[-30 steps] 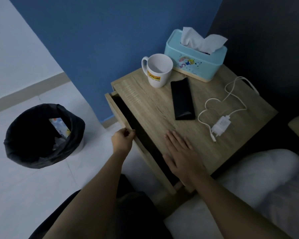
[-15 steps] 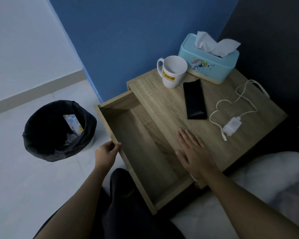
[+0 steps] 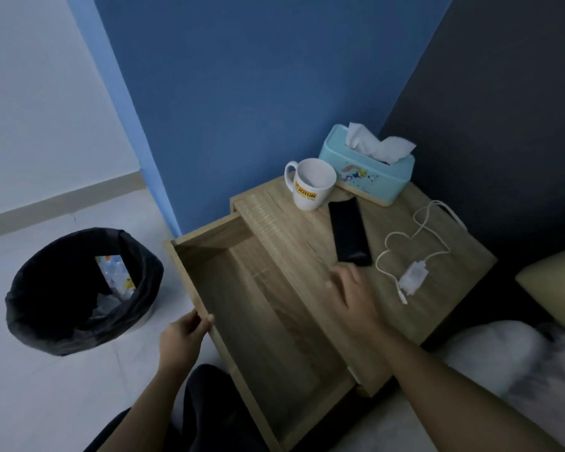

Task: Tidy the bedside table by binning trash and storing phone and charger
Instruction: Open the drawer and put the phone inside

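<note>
Drawer open, phone and charger on top

Left hand [image 3: 183,337] grips the drawer [image 3: 242,321] front edge, fingers curled. Right hand [image 3: 353,295] hovers loosely spread, empty, with the phone [image 3: 349,231] just beyond at 12 o'clock and the charger [image 3: 413,277] at 2 o'clock. Bin [image 3: 30,288] stands at 9 o'clock.

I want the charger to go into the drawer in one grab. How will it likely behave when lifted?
The charger will probably be light, but its thin white cable lies in loose loops, so it looks floppy and will likely dangle and trail. Lifting only the plug block may drag the cable across the table, perhaps nudging the phone.
</note>
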